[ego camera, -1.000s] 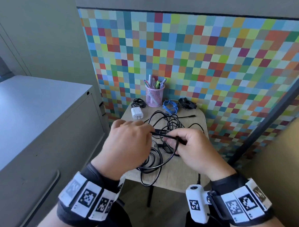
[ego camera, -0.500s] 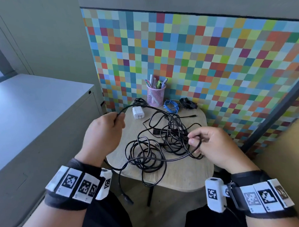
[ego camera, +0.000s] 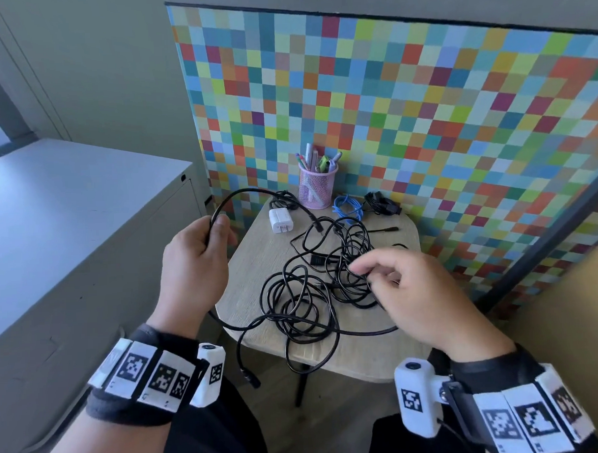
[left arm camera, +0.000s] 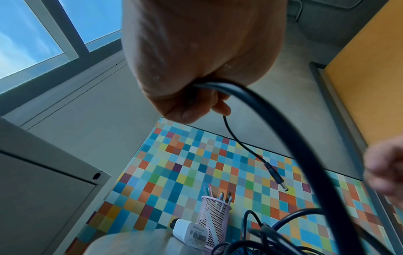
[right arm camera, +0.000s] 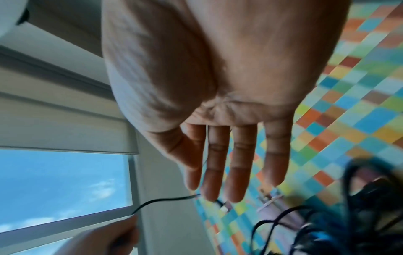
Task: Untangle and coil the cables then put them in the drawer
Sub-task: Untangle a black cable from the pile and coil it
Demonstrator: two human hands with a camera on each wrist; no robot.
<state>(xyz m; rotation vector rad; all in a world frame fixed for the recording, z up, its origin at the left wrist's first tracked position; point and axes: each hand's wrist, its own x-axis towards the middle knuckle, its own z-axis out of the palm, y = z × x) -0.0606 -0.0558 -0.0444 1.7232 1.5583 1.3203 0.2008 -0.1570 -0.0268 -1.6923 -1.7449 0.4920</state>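
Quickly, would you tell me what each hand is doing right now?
Left hand: grips a black cable, raised beside the table.
Right hand: open, fingers straight, holding nothing, above the cable tangle.

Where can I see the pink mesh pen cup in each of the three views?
Head: pink mesh pen cup at the table's far edge, upper centre.
Left wrist: bottom centre, right of the white charger.
Right wrist: not clearly visible, that area is blurred.
Shared landmark: the coloured checkered wall.
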